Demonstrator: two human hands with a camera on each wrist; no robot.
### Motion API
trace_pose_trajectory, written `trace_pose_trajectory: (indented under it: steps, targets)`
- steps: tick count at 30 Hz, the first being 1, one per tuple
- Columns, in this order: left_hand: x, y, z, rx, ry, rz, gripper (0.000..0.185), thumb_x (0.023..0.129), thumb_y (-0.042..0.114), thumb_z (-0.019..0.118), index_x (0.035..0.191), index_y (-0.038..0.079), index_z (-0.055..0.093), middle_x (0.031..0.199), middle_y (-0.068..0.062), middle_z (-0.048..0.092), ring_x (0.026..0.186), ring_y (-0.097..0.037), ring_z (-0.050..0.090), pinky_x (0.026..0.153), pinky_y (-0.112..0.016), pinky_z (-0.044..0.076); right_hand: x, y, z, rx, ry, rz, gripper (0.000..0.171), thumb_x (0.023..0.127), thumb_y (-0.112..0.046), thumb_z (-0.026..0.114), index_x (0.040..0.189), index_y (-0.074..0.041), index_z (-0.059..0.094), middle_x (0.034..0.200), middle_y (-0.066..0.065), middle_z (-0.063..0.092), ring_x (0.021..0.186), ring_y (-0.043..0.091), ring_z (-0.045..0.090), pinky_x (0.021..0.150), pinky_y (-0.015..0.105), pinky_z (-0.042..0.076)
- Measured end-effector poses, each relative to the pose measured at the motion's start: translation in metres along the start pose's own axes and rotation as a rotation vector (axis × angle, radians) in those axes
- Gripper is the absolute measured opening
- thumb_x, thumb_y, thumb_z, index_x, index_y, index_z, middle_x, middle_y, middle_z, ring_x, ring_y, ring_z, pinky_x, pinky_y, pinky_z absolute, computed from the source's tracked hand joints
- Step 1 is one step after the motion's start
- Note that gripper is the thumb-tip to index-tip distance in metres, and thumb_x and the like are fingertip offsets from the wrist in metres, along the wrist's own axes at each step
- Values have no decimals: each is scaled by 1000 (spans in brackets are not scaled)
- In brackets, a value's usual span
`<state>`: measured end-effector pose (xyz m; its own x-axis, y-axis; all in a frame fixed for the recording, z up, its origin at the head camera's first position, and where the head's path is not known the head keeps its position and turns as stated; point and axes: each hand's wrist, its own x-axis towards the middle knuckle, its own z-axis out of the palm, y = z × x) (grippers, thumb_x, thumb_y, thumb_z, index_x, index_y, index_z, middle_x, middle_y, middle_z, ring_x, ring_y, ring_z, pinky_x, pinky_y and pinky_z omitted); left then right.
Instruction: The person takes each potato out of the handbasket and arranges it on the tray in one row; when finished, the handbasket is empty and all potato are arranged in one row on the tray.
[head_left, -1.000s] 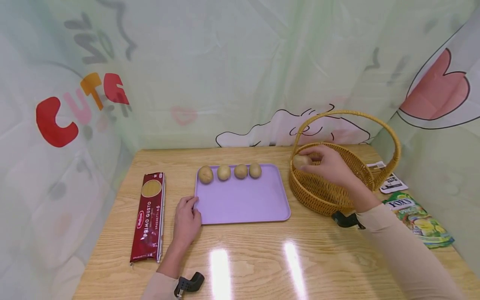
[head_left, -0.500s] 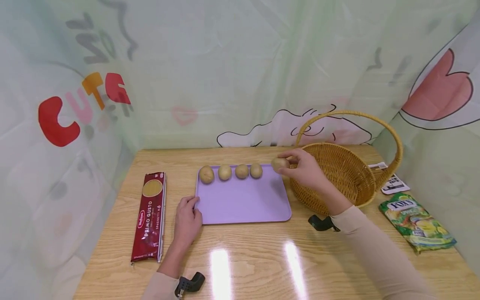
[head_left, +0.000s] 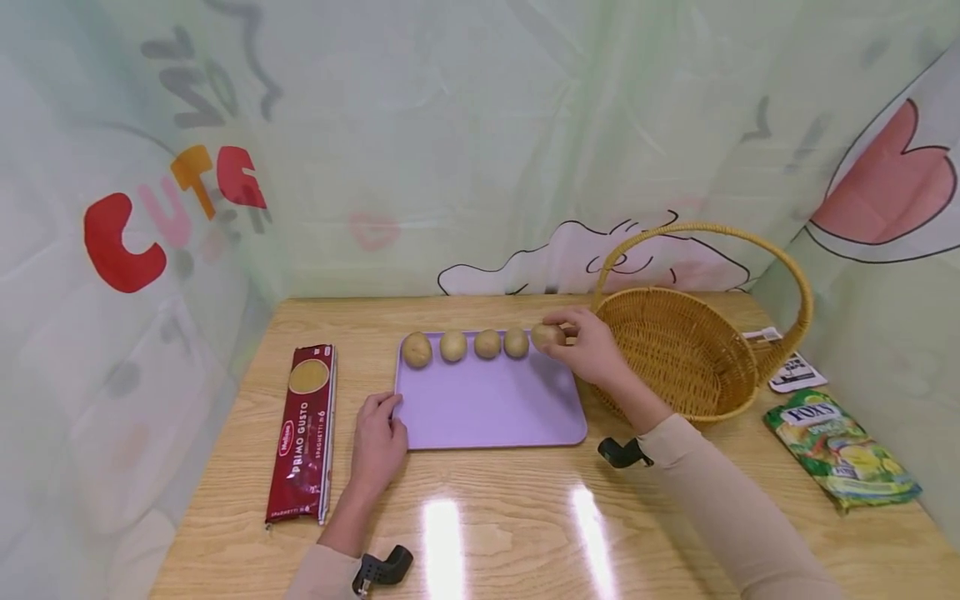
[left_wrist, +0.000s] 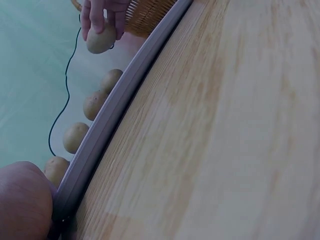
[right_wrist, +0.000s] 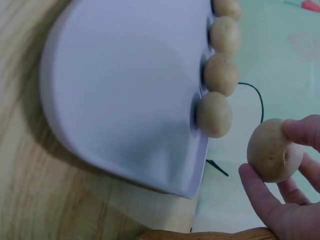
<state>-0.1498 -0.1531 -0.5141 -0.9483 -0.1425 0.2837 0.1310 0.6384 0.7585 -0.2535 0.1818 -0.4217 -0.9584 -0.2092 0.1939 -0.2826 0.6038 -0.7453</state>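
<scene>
A purple tray [head_left: 491, 408] lies on the wooden table, with several potatoes [head_left: 487, 343] in a row along its back edge. My left hand [head_left: 378, 442] holds the tray's left edge, thumb and fingertips at the rim. Over the tray's back right corner, my right hand [head_left: 588, 346] pinches another potato [right_wrist: 275, 150] between thumb and fingers. In the right wrist view this potato is beyond the rim, apart from the row; the left wrist view also shows it raised above the others. The wicker basket [head_left: 675, 358] stands right behind the right hand, its inside bare where visible.
A red spaghetti pack [head_left: 303, 433] lies left of the tray. At the right are a green Fox's candy bag [head_left: 843, 450] and a white packet [head_left: 798, 375] partly behind the basket. The basket's tall handle [head_left: 705, 227] arches up. A printed curtain [head_left: 480, 150] hangs behind the table.
My right hand has carried the potato left out of the basket to the tray's back right corner, beside the row. The left hand has stayed at the tray's edge.
</scene>
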Motion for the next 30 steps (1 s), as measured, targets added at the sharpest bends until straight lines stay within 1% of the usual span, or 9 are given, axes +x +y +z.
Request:
trace_pose_trajectory:
  steps: [6,10,14,16,22,28,30]
  targets:
    - [0,0,0,0,19,9,36,85,-7,55,120,-4,65,122,-15,57,114,-31,53,98,-43,46,8,4,-1,-84,5,-12,43,80,-12,77,121,-7,65,120,17,53,109,41,59,85,49,53]
    - [0,2,1,2,32,30,35,84,-7,56,119,-5,65,120,-16,58,112,-32,54,96,-44,47,15,3,-2,-143,-5,-15,42,80,-10,78,120,-3,66,113,19,54,104,39,60,84,47,52]
    - [2,3,2,0,27,31,36,84,-7,56,119,-5,65,120,-17,58,113,-33,53,98,-44,46,22,12,6,-211,-6,-34,41,80,-9,75,118,2,65,111,22,56,102,36,52,85,47,45]
    - [2,3,3,-4,26,35,36,84,-8,56,118,-6,65,120,-17,58,113,-33,53,99,-45,45,23,17,11,-227,-10,-24,40,82,-10,74,119,4,64,112,24,56,101,35,48,84,48,42]
    - [-1,4,8,-5,41,62,34,83,-8,58,117,-7,66,119,-18,59,112,-35,54,99,-46,45,18,27,22,-229,4,57,39,87,-9,70,121,6,61,116,26,51,99,35,50,84,48,45]
    - [-1,5,9,-6,40,62,34,84,-7,57,117,-6,66,119,-17,58,112,-35,54,97,-46,46,19,32,25,-263,25,75,40,85,-10,71,122,3,61,115,24,51,96,34,50,81,46,46]
    - [0,5,9,-4,33,61,34,85,-7,57,118,-6,65,120,-17,58,113,-34,54,97,-47,46,19,31,25,-288,29,70,42,85,-11,71,123,3,61,115,24,52,98,35,51,84,48,46]
